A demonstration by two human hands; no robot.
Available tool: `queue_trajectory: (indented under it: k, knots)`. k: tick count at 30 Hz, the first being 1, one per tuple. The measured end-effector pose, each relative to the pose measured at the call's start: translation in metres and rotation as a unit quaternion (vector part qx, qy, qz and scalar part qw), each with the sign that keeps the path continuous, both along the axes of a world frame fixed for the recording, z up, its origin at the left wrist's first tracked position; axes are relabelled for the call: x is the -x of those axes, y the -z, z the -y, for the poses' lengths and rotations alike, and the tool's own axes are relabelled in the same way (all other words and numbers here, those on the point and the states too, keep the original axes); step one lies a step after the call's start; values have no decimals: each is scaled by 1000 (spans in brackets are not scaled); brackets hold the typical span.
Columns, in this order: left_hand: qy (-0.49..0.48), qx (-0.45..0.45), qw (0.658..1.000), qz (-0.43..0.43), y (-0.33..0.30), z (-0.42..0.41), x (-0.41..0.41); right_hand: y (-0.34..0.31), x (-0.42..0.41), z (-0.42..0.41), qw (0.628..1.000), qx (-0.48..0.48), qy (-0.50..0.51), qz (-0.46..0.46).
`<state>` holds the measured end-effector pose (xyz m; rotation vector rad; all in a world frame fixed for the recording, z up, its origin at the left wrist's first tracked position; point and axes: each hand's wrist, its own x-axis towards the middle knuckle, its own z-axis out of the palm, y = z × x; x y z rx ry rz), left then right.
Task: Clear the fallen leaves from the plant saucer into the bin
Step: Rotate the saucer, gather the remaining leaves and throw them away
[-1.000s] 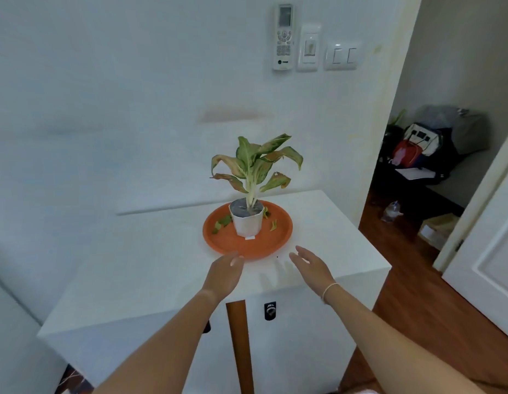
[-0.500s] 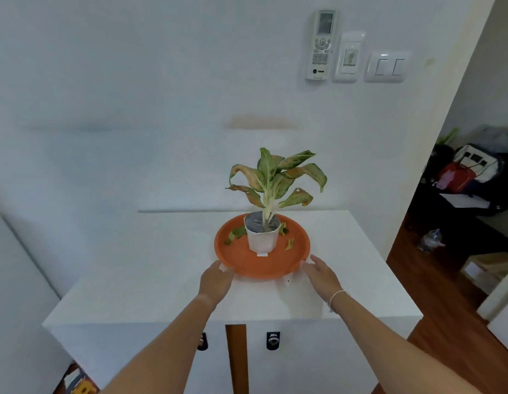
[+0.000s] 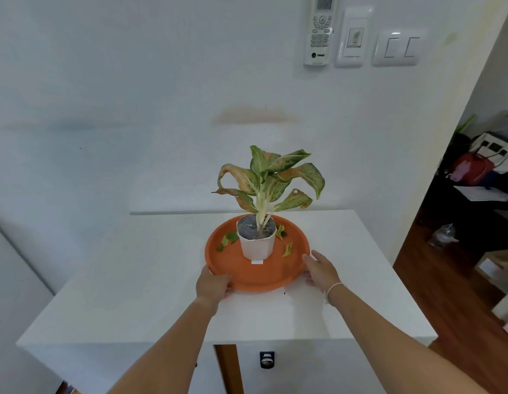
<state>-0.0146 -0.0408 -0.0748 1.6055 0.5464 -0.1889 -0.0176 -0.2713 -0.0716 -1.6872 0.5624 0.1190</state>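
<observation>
An orange round plant saucer (image 3: 264,275) sits on a white table (image 3: 133,280). A white pot (image 3: 257,245) with a leafy plant (image 3: 268,180) stands in its middle. Fallen leaves lie in the saucer: green ones left of the pot (image 3: 228,240), one right of it (image 3: 280,231) and a yellowish one (image 3: 287,249). My left hand (image 3: 213,285) grips the saucer's near-left rim. My right hand (image 3: 321,270) touches the right rim, fingers curled against it. No bin is in view.
The table stands against a white wall with a remote holder (image 3: 319,32) and switches (image 3: 394,48). To the right, a doorway opens onto a wooden floor (image 3: 434,280) with bags (image 3: 471,169) and boxes.
Both hands moved forward from above the table's front onto the saucer's rim, left and right. The camera came closer to the table.
</observation>
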Motion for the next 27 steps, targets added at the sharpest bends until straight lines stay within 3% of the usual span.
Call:
queue_trajectory:
  k: [5, 14, 27]
  knots:
    - [-4, 31, 1000, -6, 2, -8, -12, -2, -7, 0, 1000, -16, 23, -6]
    - [34, -52, 998, -3, 6, -38, -34, 12, -23, -3, 995, -67, 71, -15]
    - [23, -30, 999, -8, 15, -46, -50, 8, -30, -24, 990, -11, 136, -42]
